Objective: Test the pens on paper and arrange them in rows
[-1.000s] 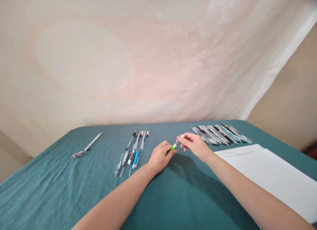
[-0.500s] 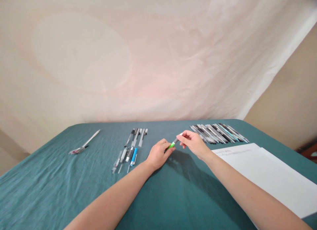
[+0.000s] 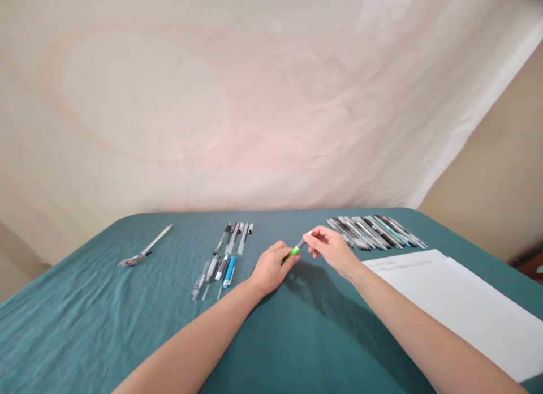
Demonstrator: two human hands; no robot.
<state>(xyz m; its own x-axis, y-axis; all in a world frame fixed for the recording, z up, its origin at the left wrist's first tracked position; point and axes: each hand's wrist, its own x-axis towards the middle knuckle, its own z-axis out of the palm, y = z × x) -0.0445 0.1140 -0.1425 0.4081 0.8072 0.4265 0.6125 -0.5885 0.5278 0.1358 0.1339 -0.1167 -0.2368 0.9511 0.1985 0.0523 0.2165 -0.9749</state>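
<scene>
Between my hands, over the middle of the table, is a pen [image 3: 296, 250] with a bright green barrel, a grey section and a white end. My left hand [image 3: 272, 268] pinches the green part, partly covering it. At the white end, the thumb and fingertips of my right hand [image 3: 333, 249] are closed on the pen. It slants up toward the right. Just left of my left hand lies a blue marker [image 3: 229, 271], beside several clear and grey pens and caps [image 3: 211, 269]. Behind them is another small group of grey and black pens [image 3: 233, 238].
A long row of pens [image 3: 373, 232] lies at the back right. White paper sheets [image 3: 462, 303] with faint writing cover the right side of the green tablecloth [image 3: 85, 315]. At the far left lie a pale pen [image 3: 156, 239] and small pieces beside it. A pale cloth [image 3: 271, 99] hangs behind.
Both hands keep their grip on the green pen with almost no movement. The view has shifted very slightly, so the table sits a little lower.
</scene>
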